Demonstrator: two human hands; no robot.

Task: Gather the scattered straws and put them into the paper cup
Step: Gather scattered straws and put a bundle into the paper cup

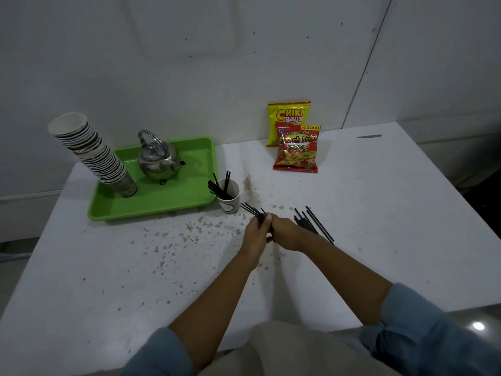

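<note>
Left grip: the left hand (256,232) is closed round a small bundle of black straws (252,208), their free ends fanning up and to the left, toward the cup.
Right grip: the right hand (287,234) presses against the left, knuckles up; whether its fingers are closed on straws I cannot tell from here. It looks to be feeding or squaring the bundle.
Loose straws: a few more black straws (315,223) lie flat on the counter (393,199) just right of the right hand, partly under the wrist, within easy reach for the next pick.
Paper cup: the paper cup (230,199) stands upright just left and far of the hands, beside the tray, with several straws (221,184) already leaning in it.
Stage: my guess is mid-gathering; one handful waits to go in, one cluster remains.
Surroundings: a green tray (151,204) at far left carries a stack of cups (95,156) and a metal kettle (157,161); two snack packets (295,142) lean on the wall.
</note>
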